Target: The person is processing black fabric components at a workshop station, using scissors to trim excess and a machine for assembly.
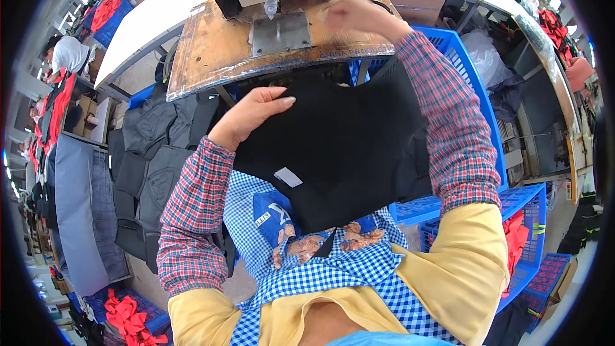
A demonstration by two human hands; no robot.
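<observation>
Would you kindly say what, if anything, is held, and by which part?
The left hand holds the black cloth by its upper-left edge; the right hand is too blurred to tell.

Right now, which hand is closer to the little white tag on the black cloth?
Left. The left hand holds the black cloth a little above the white tag; the right hand is farther away, blurred, up by the wooden tabletop.

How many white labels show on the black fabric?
1 white label, near the lower left edge of the black fabric held by the left hand; more may hide underneath.
</observation>
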